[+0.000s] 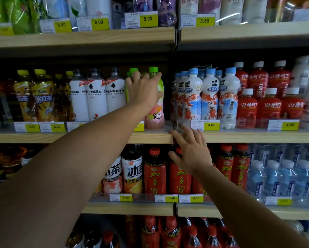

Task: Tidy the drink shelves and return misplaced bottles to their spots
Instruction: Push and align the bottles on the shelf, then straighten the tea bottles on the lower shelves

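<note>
Left hand [144, 90], centre frame: fingers curled over green-capped bottle [155, 111] on middle shelf [96, 136] | right hand [191, 149]: fingers spread on shelf edge | risk: top-heavy grip may topple neighbours.

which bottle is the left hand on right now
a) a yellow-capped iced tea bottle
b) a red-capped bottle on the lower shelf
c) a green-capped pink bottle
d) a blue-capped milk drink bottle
c: the left hand wraps its fingers over the upper part of the green-capped pink bottle on the middle shelf, while the right hand rests open at the shelf edge by the price tag holder.
</note>
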A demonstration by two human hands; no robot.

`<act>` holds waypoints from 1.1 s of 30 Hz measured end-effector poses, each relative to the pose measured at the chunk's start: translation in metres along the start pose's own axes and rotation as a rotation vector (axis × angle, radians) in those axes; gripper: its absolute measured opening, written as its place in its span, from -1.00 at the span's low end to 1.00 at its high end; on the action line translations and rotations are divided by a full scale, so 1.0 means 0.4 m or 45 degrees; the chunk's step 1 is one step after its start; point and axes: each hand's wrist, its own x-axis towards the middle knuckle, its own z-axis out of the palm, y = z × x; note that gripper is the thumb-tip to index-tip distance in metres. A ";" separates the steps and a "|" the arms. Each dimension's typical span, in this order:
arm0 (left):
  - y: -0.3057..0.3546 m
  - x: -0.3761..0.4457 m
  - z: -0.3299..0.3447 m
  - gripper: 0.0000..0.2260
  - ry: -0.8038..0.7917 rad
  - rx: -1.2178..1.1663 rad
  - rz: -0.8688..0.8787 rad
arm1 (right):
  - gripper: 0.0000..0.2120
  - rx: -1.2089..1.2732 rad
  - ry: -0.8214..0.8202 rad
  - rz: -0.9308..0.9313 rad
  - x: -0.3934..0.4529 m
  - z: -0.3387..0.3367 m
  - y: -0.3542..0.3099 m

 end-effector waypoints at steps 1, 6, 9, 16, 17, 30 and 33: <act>0.000 -0.001 0.005 -0.40 -0.001 0.026 0.004 | -0.31 0.004 0.000 -0.001 0.000 -0.001 0.000; 0.001 -0.002 0.023 -0.32 -0.074 0.110 0.017 | -0.31 0.011 -0.007 0.000 0.001 -0.005 -0.003; -0.002 -0.004 0.024 -0.29 -0.083 0.121 0.039 | -0.31 0.012 0.000 0.007 0.000 -0.001 -0.002; -0.024 -0.032 0.024 -0.28 -0.080 0.078 0.096 | -0.30 0.012 -0.017 0.020 0.001 0.001 -0.002; -0.030 -0.042 0.018 -0.30 -0.070 0.052 0.101 | -0.30 0.008 -0.020 0.023 0.001 0.000 -0.001; -0.244 -0.365 0.045 -0.45 -0.006 -0.286 0.109 | -0.36 0.108 0.145 0.062 0.019 0.009 -0.137; -0.324 -0.442 0.060 -0.45 -0.060 -0.246 0.046 | -0.40 0.149 0.173 -0.092 0.021 0.031 -0.213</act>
